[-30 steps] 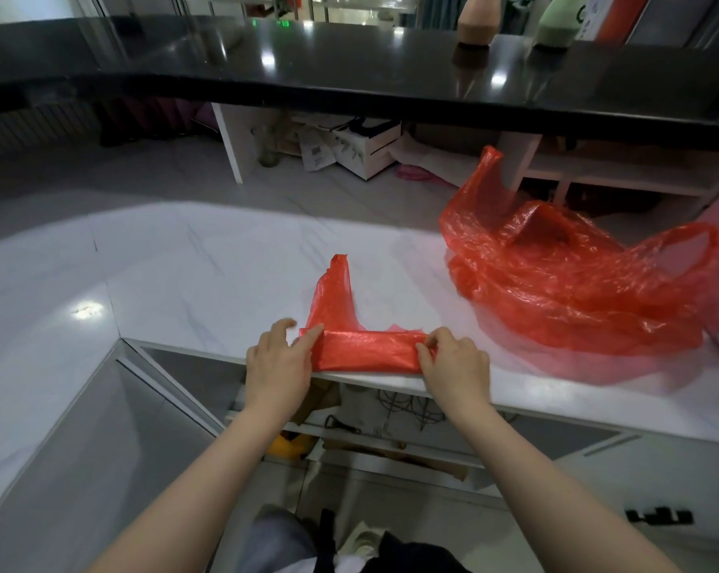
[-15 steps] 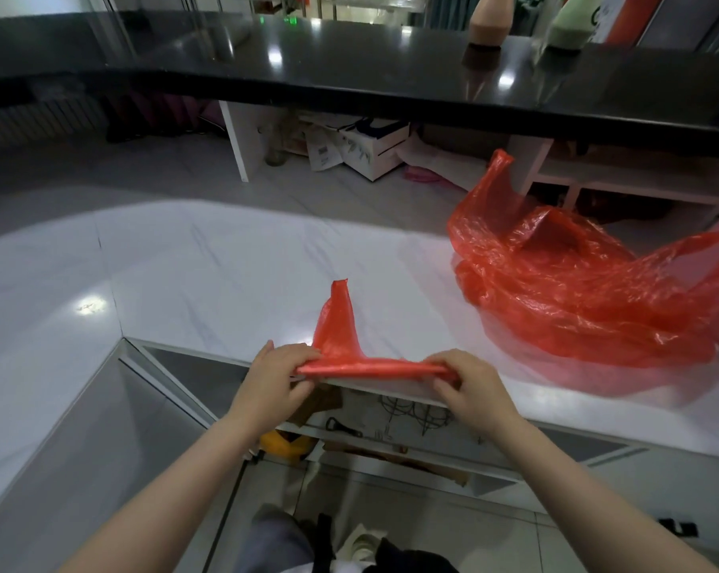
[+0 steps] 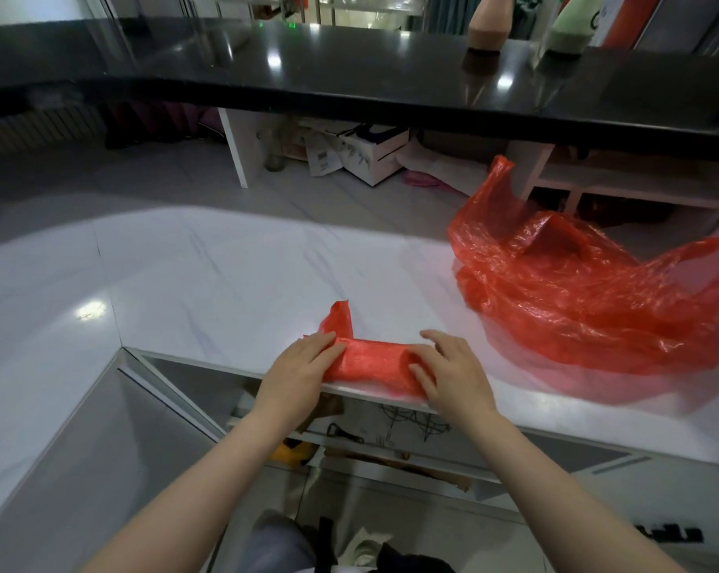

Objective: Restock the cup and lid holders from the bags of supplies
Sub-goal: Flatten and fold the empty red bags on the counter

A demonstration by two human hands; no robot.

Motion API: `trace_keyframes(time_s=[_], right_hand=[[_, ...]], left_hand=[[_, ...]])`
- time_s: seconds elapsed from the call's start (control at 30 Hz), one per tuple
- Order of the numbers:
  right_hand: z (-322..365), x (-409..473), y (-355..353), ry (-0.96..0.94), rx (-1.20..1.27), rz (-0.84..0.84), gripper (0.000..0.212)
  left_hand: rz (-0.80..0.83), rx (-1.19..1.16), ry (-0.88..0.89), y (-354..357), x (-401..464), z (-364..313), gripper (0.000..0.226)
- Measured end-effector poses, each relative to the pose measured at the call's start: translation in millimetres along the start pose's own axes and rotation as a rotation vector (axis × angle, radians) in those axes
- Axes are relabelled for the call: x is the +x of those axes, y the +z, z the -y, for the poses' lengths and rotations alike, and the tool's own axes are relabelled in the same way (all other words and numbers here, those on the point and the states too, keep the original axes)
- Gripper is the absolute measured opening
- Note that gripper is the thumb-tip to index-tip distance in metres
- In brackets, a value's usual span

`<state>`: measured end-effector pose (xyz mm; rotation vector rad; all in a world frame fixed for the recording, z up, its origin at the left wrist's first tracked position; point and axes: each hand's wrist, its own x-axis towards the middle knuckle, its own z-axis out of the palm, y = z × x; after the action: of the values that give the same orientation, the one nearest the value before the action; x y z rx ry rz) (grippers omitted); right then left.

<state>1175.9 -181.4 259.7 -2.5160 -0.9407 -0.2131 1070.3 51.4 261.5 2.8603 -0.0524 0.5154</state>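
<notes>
White marble bench (image 3: 233,279) – no legible writing. Left hand (image 3: 298,372) & right hand (image 3: 453,376), fingers (image 3: 320,345) flat, press folded red bag (image 3: 370,361) at near edge; loose red bag (image 3: 577,291) right – crumpled.

Both ends of the folded red bag (image 3: 370,363) under the hands; loose red bag (image 3: 577,291) cropped at right.

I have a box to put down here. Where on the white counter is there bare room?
The widest bare patch of the counter lies left of and behind the folded bag, reaching to the left corner. The right side is crowded: the loose bag sprawls there. The front edge is taken by the left hand and right hand pressing the folded bag.
</notes>
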Motion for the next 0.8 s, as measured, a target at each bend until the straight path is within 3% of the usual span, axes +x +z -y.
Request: trace_keyframes(time_s=[0.1, 0.17, 0.23, 0.3, 0.43, 0.5, 0.57, 0.67, 0.73, 0.8], right_hand=[[-15, -4, -10, -0.080, 0.012, 0.288, 0.064], [-21, -7, -15, -0.108, 0.039, 0.357, 0.074], [-23, -12, -14, -0.158, 0.087, 0.289, 0.062], [-20, -11, -12, -0.131, 0.171, 0.204, 0.036], [-13, 11, -15, 0.204, 0.340, 0.194, 0.007], [-8, 23, -12, 0.352, 0.363, 0.146, 0.008], [-3, 31, -6, 0.450, 0.264, 0.127, 0.019], [4, 36, 3, 0.521, 0.046, 0.103, 0.024], [8, 35, 9, 0.515, -0.047, 0.068, 0.027], [11, 33, 14, 0.472, -0.074, 0.036, 0.028]], left_hand=[[0.139, -0.102, -0.027, 0, -11, 15, 0.052], [0.203, -0.115, 0.008, -3, -15, 22, 0.066], [0.206, -0.141, 0.018, -6, -16, 26, 0.064], [0.165, -0.186, 0.000, -9, -13, 29, 0.049], [0.158, -0.390, -0.224, -14, 2, 29, 0.020], [0.130, -0.468, -0.375, -14, 13, 27, 0.022], [0.077, -0.496, -0.513, -11, 22, 26, 0.041], [0.066, -0.420, -0.564, -6, 34, 22, 0.053], [0.052, -0.235, -0.506, -7, 37, 17, 0.048], [0.008, 0.002, -0.260, -4, 40, 11, 0.046]])
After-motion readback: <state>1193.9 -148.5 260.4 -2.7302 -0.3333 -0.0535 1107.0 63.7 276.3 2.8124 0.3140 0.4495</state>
